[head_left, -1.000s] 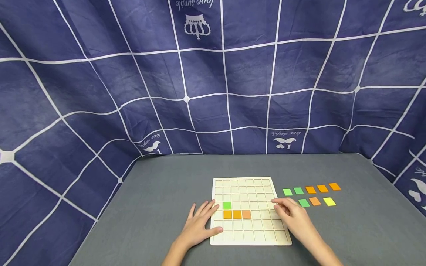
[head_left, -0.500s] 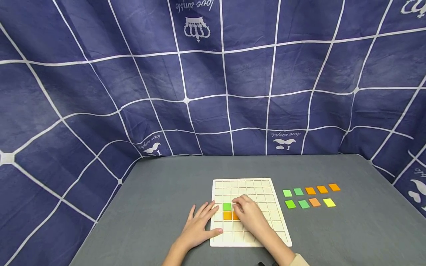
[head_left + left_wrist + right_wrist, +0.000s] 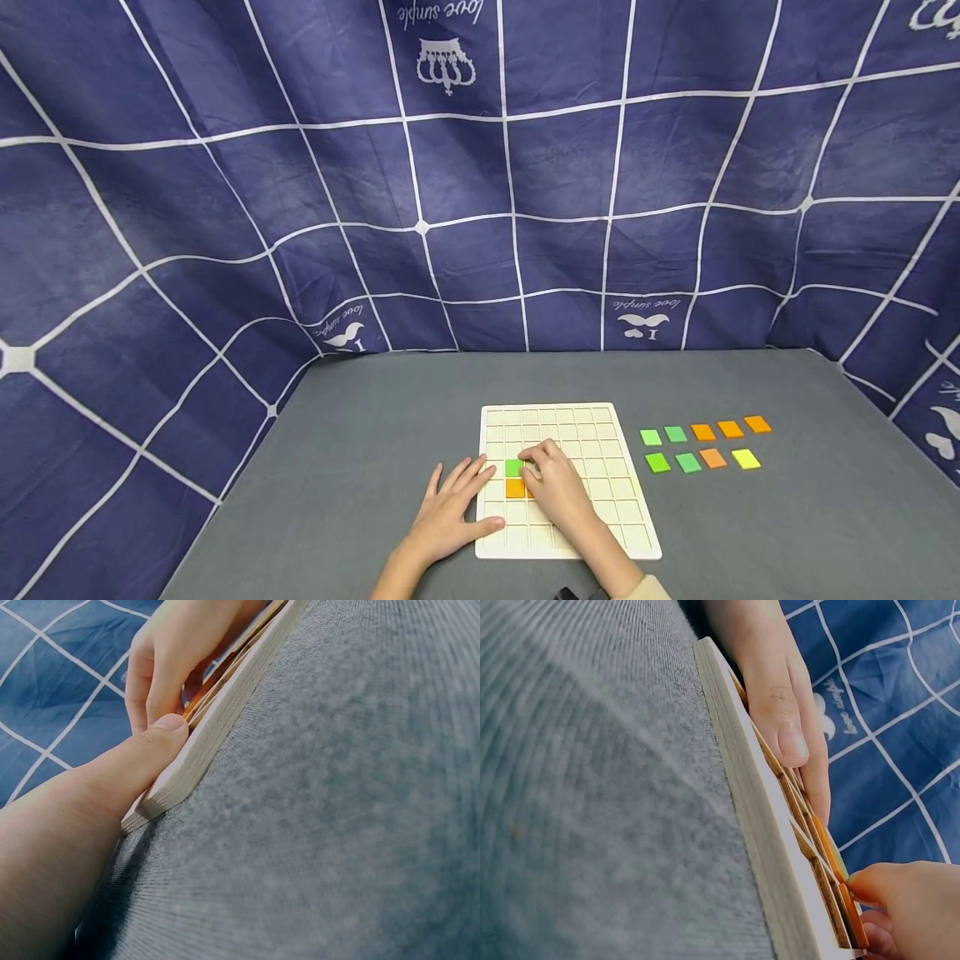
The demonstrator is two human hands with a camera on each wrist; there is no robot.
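A pale wooden grid board [image 3: 600, 517] lies on the grey table. On its left part sit a green tile [image 3: 513, 467] and an orange tile [image 3: 513, 489]. My right hand [image 3: 551, 487] is bent over the board just right of them. It hides the other orange tiles, and its fingertips pinch the edge of an orange tile [image 3: 838, 896]. My left hand [image 3: 448, 510] lies flat on the table at the board's left side. Its thumb [image 3: 161, 739] presses the board's edge [image 3: 202, 742], and its fingers [image 3: 780, 712] rest along the rim.
Loose tiles lie in two rows right of the board: green [image 3: 650, 437], orange [image 3: 729, 428] and one yellow [image 3: 745, 458]. A blue cloth [image 3: 480, 208] with white lines hangs behind and at both sides. The table's left edge [image 3: 247, 475] runs diagonally.
My right hand went from the board's right edge leftward across the board to the coloured tiles, and now covers two of the orange ones. The left hand has stayed put.
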